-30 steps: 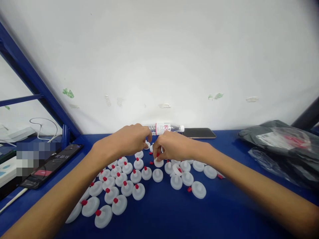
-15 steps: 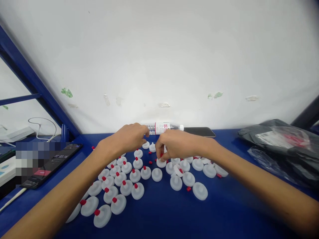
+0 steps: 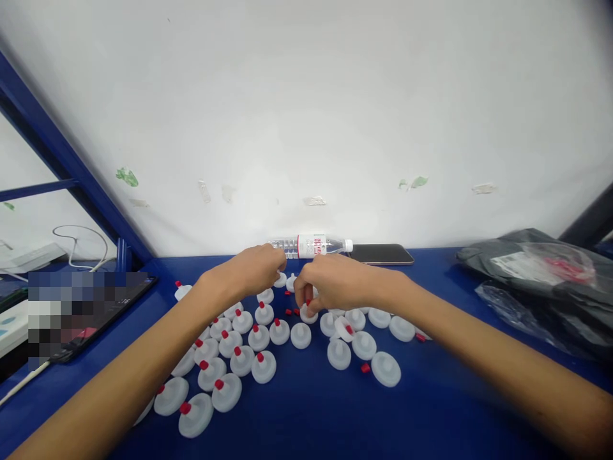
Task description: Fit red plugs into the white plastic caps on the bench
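Note:
Round white nozzle caps with a short spout cover the blue table; many carry a small red tip cap. My right hand (image 3: 332, 281) has its fingers bent down in a pinch around a red tip cap (image 3: 309, 303), which sits on the spout of a white nozzle cap (image 3: 309, 315). Farther back, my left hand (image 3: 261, 268) is closed, its fingertips at another white nozzle cap (image 3: 281, 280) without a visible red tip; part of that grip is hidden. Loose red tip caps (image 3: 288, 312) lie between the hands, with another (image 3: 366, 368) nearer me.
A water bottle (image 3: 311, 245) lies along the wall beside a dark phone (image 3: 383, 253). At right is a dark plastic bag (image 3: 483, 255) with clear wrapping. A second phone (image 3: 110, 313) with a cable rests at left, near a blue metal frame (image 3: 71, 160).
My left fingers, apart before, have come down and closed at the white nozzle cap. My right hand stays at the same nozzle cap, its fingers slightly shifted around the red tip.

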A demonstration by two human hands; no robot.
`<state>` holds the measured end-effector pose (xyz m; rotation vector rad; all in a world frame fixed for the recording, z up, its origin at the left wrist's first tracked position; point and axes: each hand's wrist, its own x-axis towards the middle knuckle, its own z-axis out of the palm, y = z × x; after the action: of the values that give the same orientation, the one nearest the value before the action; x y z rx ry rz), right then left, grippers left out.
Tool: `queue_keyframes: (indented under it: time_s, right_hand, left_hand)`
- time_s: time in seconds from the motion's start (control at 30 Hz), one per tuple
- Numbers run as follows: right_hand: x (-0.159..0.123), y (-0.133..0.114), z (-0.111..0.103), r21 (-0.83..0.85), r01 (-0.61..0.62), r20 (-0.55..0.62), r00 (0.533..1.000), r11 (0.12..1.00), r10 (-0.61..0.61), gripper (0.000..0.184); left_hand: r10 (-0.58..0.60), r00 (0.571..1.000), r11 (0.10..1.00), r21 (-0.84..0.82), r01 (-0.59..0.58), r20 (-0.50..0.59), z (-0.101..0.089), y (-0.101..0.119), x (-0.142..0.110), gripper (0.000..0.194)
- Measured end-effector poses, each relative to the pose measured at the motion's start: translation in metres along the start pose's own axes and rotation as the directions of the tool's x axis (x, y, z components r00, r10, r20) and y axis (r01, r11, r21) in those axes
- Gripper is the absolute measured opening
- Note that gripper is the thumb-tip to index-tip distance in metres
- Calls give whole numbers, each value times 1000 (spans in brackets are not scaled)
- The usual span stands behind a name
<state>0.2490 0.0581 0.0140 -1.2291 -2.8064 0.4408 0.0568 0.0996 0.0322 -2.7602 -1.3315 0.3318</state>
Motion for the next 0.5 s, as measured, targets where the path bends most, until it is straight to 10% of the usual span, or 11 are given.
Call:
queue_keyframes:
  time_s: [0.5]
  right_hand:
    - [-5, -5, -13, 17, -261, -388, 888, 965, 247, 47]
  left_hand:
    - [-28, 959, 978, -207, -32, -281, -38, -2, -15, 25]
